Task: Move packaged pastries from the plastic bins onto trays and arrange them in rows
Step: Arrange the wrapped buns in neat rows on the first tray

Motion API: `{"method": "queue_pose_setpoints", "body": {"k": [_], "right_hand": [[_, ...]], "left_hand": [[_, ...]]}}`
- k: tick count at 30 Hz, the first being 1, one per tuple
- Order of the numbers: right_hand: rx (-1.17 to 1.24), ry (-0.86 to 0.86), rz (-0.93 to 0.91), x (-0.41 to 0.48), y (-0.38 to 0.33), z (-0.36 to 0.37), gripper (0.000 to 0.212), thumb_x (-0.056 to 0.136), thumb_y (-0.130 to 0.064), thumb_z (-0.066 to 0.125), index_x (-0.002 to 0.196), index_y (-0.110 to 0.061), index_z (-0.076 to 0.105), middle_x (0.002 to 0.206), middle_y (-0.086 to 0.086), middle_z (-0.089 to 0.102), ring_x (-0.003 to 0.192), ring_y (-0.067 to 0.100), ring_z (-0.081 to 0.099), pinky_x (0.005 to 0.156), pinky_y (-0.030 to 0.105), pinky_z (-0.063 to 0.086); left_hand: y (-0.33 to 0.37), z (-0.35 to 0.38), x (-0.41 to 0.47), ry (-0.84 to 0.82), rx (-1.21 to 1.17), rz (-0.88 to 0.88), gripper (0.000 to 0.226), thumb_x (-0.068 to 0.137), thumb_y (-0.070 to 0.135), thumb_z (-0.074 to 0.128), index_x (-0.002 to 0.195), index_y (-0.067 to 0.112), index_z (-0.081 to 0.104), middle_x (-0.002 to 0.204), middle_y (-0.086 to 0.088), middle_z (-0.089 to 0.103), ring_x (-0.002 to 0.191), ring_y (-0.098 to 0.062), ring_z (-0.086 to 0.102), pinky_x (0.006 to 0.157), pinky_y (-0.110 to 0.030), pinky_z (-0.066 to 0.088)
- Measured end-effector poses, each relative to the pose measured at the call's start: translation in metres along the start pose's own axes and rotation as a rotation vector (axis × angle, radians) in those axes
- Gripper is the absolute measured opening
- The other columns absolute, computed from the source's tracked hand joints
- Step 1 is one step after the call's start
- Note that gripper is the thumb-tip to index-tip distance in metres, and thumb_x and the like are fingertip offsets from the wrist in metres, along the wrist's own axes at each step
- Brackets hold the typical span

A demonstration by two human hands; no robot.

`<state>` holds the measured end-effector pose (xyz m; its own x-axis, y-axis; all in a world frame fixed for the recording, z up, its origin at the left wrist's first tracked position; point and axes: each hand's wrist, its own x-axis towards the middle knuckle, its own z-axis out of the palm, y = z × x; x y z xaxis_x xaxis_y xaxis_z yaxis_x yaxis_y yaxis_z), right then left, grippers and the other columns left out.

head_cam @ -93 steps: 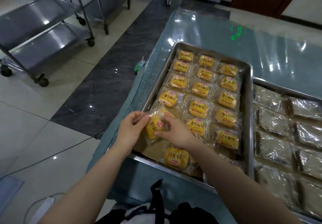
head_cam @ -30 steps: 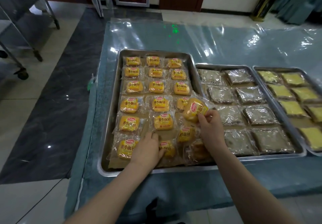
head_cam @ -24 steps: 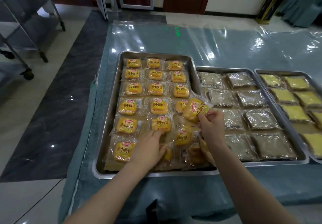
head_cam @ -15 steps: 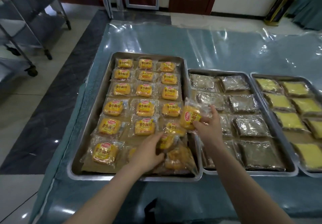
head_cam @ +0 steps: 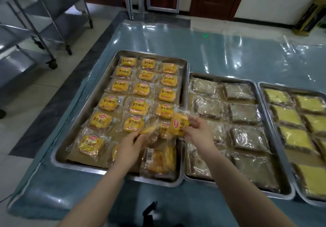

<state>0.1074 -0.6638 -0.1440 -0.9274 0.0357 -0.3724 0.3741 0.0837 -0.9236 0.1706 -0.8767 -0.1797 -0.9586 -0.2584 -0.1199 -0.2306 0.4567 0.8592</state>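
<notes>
Head view: my right grip (head_cam: 199, 135) pinches one yellow pastry (head_cam: 179, 124) by its wrapper, lifted above the right edge of the left tray (head_cam: 91, 101), over the unfinished near rows. My left grip (head_cam: 130, 147) curls round a tilted packet (head_cam: 149, 131) there. The risk I see is that the slick film slips, or that setting it down nudges the loose pile (head_cam: 158, 161) and skews the rows.

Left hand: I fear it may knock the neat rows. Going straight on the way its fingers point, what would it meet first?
The left hand would first meet the loose tilted packet right at its fingertips, likely touching it now; depth is unclear.
</notes>
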Motion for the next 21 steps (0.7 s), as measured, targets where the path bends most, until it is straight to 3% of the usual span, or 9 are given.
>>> {"method": "queue_pose_setpoints", "body": {"k": [3, 5, 7, 10, 15, 17, 21], "right_hand": [[0.036, -0.025, -0.004, 0.000, -0.002, 0.000, 0.030, 0.088, -0.001, 0.060, 0.105, -0.026, 0.058, 0.106, -0.005, 0.068, 0.085, 0.008, 0.070, 0.065, 0.022, 0.056], [0.052, -0.038, -0.007, -0.001, -0.003, 0.002, 0.029, 0.089, -0.001, 0.059, 0.105, -0.025, 0.058, 0.107, -0.005, 0.067, 0.083, 0.007, 0.070, 0.061, 0.019, 0.055], [0.041, -0.046, -0.005, -0.003, -0.005, 0.004, 0.027, 0.089, -0.002, 0.059, 0.109, -0.021, 0.058, 0.109, -0.004, 0.066, 0.084, 0.009, 0.070, 0.062, 0.020, 0.055], [0.036, -0.039, 0.002, -0.005, -0.007, 0.009, 0.026, 0.090, -0.002, 0.058, 0.110, -0.018, 0.058, 0.110, -0.002, 0.067, 0.085, 0.009, 0.070, 0.061, 0.020, 0.054], [0.061, -0.019, 0.035, -0.008, -0.012, 0.019, 0.024, 0.090, -0.001, 0.057, 0.111, -0.014, 0.056, 0.108, 0.003, 0.067, 0.082, 0.011, 0.071, 0.059, 0.018, 0.054], [0.073, -0.003, 0.049, -0.009, -0.013, 0.023, 0.024, 0.090, -0.002, 0.057, 0.110, -0.014, 0.055, 0.106, 0.003, 0.067, 0.078, 0.010, 0.071, 0.059, 0.018, 0.054], [0.144, 0.044, 0.084, -0.012, -0.014, 0.026, 0.021, 0.091, 0.001, 0.055, 0.105, -0.015, 0.055, 0.102, 0.003, 0.068, 0.078, 0.012, 0.072, 0.062, 0.023, 0.056]], "left_hand": [[-0.001, -0.011, -0.004, 0.143, -0.051, -0.060, 0.027, 0.098, 0.031, 0.044, 0.113, 0.021, 0.065, 0.100, -0.007, 0.069, 0.088, -0.028, 0.062, 0.073, -0.039, 0.050], [-0.002, -0.021, -0.005, 0.205, -0.074, -0.031, 0.024, 0.099, 0.031, 0.042, 0.111, 0.032, 0.063, 0.101, 0.004, 0.068, 0.078, -0.016, 0.061, 0.063, -0.030, 0.048], [-0.005, -0.031, -0.003, 0.259, -0.028, 0.024, 0.032, 0.099, 0.030, 0.041, 0.128, 0.037, 0.053, 0.118, 0.020, 0.054, 0.089, -0.004, 0.055, 0.070, -0.019, 0.043], [-0.012, -0.045, 0.002, 0.296, 0.194, 0.146, 0.042, 0.098, 0.024, 0.043, 0.139, 0.035, 0.042, 0.135, 0.019, 0.040, 0.118, -0.005, 0.043, 0.095, -0.027, 0.038], [-0.030, -0.057, 0.007, 0.090, 0.609, 0.219, 0.054, 0.084, -0.002, 0.056, 0.128, 0.028, 0.056, 0.144, 0.003, 0.043, 0.137, -0.023, 0.031, 0.107, -0.033, 0.021], [-0.028, -0.054, 0.005, 0.018, 0.611, 0.220, 0.053, 0.082, 0.002, 0.059, 0.128, 0.029, 0.057, 0.144, 0.006, 0.042, 0.138, -0.020, 0.028, 0.109, -0.035, 0.020], [-0.008, -0.036, 0.009, -0.182, 0.596, 0.311, 0.035, 0.087, 0.026, 0.060, 0.121, 0.029, 0.061, 0.125, 0.011, 0.056, 0.116, -0.012, 0.049, 0.096, -0.028, 0.040]]}}
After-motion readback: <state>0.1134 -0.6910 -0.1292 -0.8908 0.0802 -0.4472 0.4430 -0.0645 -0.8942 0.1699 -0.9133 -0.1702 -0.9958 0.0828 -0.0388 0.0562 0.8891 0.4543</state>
